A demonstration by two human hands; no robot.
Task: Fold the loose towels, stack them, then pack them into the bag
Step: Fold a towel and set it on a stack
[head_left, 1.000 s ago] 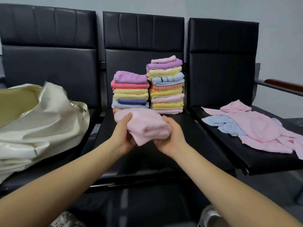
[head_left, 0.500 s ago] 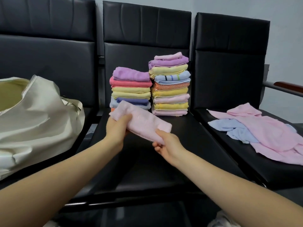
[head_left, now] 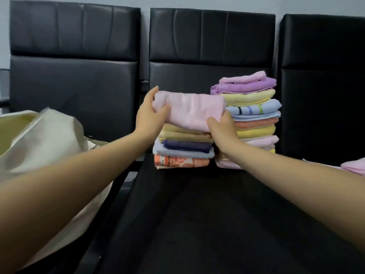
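Head view, left hand (head_left: 150,117): I see my left arm stretched forward from the lower left, wrist bent a little, thumb in front of the folded pink towel (head_left: 188,110) and fingers reaching over its left end, gripping it.
Right hand (head_left: 222,128): my right arm comes in from the lower right; thumb and fingers pinch the towel's lower right corner.
Pink towel: held level between both hands, at the top of the left stack (head_left: 184,149); I cannot tell whether it already rests on the yellow towel below.
Left stack: yellow, purple, pale blue and orange patterned towels, folded, on the middle seat (head_left: 197,214).
Right stack (head_left: 250,115): taller, just beside the left one, against the backrest, pink and violet on top.
Bag (head_left: 49,147): cream, mouth open, slumped on the left seat, well apart from the stacks.
Loose towel (head_left: 354,167): a pink edge shows on the right seat.
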